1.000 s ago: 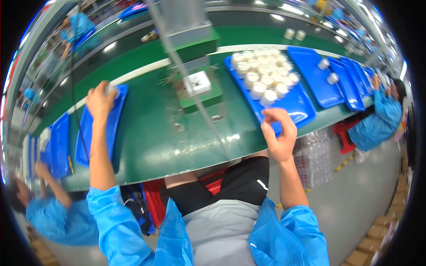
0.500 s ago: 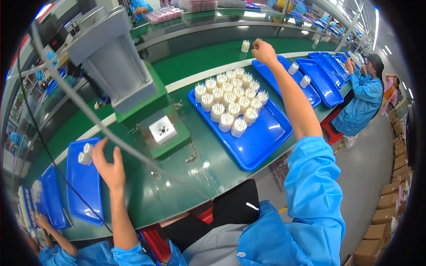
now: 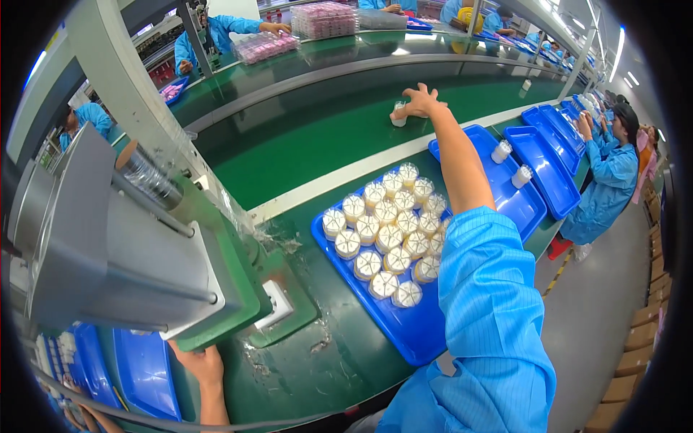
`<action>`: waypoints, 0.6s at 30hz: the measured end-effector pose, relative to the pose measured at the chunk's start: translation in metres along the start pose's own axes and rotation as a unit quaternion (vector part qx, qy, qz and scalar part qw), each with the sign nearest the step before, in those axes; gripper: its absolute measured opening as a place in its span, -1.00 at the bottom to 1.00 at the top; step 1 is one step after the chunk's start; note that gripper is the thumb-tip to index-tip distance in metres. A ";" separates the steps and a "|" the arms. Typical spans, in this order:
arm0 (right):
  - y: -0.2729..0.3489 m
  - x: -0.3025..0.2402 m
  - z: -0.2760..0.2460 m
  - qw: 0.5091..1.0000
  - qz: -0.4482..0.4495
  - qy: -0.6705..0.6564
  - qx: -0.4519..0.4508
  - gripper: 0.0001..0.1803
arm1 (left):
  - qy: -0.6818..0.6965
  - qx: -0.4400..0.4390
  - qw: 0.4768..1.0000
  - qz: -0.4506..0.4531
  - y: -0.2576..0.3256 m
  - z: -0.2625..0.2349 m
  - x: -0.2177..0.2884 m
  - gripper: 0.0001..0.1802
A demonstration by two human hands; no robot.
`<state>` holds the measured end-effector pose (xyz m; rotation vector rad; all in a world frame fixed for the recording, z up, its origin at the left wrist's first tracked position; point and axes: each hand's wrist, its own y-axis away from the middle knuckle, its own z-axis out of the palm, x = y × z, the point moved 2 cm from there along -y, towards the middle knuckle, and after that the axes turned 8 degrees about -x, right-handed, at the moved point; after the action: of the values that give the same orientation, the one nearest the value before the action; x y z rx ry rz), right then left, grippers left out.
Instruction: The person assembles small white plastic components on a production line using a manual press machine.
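My right hand (image 3: 422, 103) reaches over the green conveyor belt with its fingers spread. It is at a white cylindrical part (image 3: 399, 119) standing on the belt, with a fingertip against or just in front of it; I cannot tell whether they touch. Nearer to me, a blue tray (image 3: 408, 339) holds many similar white parts (image 3: 388, 238) with spoked tops, standing close together. My left hand (image 3: 206, 366) is low beside the grey and green press (image 3: 144, 267), whose body hides its fingers. A white block (image 3: 274, 303) sits on the press's base.
Two more white parts stand in another blue tray (image 3: 491, 162) at the right, with more trays beyond. A blue tray (image 3: 148, 375) lies left of my left hand. A co-worker in blue (image 3: 603, 173) sits at the right. Pink goods (image 3: 325, 20) are stacked across the belt.
The view has shifted, with the press larger in front. My right hand has moved left to the part on the belt and spread its fingers. My left hand's fingers are now behind the press.
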<state>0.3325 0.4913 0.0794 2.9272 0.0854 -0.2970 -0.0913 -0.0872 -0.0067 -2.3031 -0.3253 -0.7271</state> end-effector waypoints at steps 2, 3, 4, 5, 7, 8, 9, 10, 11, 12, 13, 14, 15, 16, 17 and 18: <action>-0.020 0.020 0.005 1.000 -0.018 0.003 0.016 0.05 | -0.028 -0.030 0.999 0.033 -0.005 0.006 0.000 -0.62; -0.025 0.020 0.006 0.998 -0.045 0.016 0.028 -0.06 | -0.020 -0.030 0.999 0.021 -0.005 0.007 -0.002 -0.60; -0.027 0.016 0.010 0.996 -0.075 0.028 0.036 -0.16 | -0.014 -0.031 0.999 0.007 -0.004 0.004 0.001 -0.58; -0.023 0.015 0.014 0.984 -0.122 0.047 0.119 -0.32 | -0.015 -0.033 0.999 0.004 -0.004 0.002 0.004 -0.58; -0.012 0.024 0.017 0.979 -0.142 0.059 0.136 -0.33 | -0.072 -0.017 0.996 0.052 -0.011 0.002 0.015 -0.65; -0.002 0.032 0.013 0.972 -0.161 0.072 0.155 -0.34 | -0.065 -0.023 0.996 0.055 -0.014 0.004 0.017 -0.65; 0.007 0.043 0.002 0.967 -0.172 0.060 0.177 -0.34 | -0.062 -0.013 0.996 0.058 -0.017 0.008 0.017 -0.65; 0.021 0.046 -0.011 0.961 -0.185 0.047 0.198 -0.33 | -0.062 -0.004 0.996 0.060 -0.016 0.008 0.015 -0.66; 0.040 0.049 -0.023 0.949 -0.219 0.019 0.225 -0.33 | -0.056 -0.015 0.997 0.049 -0.016 0.008 0.010 -0.67; 0.060 0.056 -0.034 0.944 -0.224 -0.031 0.242 -0.30 | -0.046 -0.025 0.997 0.054 -0.017 0.010 0.010 -0.67; 0.087 0.046 -0.040 0.938 -0.243 -0.085 0.230 -0.31 | -0.031 -0.032 0.998 0.036 -0.016 0.006 0.010 -0.65; 0.125 0.032 -0.046 0.929 -0.266 -0.141 0.215 -0.32 | -0.020 -0.037 0.999 0.015 -0.015 -0.002 0.009 -0.63; 0.168 0.028 -0.057 0.922 -0.301 -0.138 0.200 -0.41 | -0.017 -0.021 0.999 0.031 -0.014 -0.003 0.007 -0.65; 0.218 0.031 -0.066 0.916 -0.331 -0.133 0.182 -0.49 | -0.015 -0.032 0.999 0.028 -0.016 -0.003 0.009 -0.65; 0.274 0.031 -0.072 0.918 -0.339 -0.141 0.150 -0.53 | -0.005 -0.027 0.999 0.019 -0.018 -0.004 0.011 -0.66; 0.324 0.036 -0.074 0.919 -0.345 -0.147 0.122 -0.56 | 0.008 -0.020 1.000 0.012 -0.020 -0.001 0.016 -0.66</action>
<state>0.4074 0.1908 0.2043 2.9307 1.1162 -0.8998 -0.0867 -0.0724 0.0140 -2.3337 -0.2779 -0.7469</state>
